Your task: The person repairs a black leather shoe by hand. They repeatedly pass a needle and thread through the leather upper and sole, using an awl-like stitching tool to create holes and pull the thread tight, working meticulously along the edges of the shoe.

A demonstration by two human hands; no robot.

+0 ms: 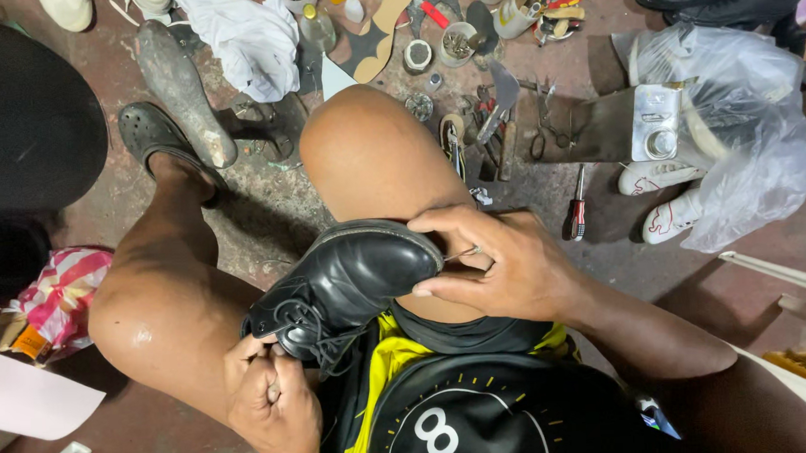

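Low at the left, the left hand [270,400] is clenched in a tight grip at the heel end of a black shoe [347,283], by its laces. Across the lap, the shoe is rested against the thigh, its toe grasped by the right hand [504,267], a thin needle [461,253] pinched between thumb and fingers. Further right, a screwdriver [579,208] and a plastic bag [734,121] are seen on the floor [267,214].
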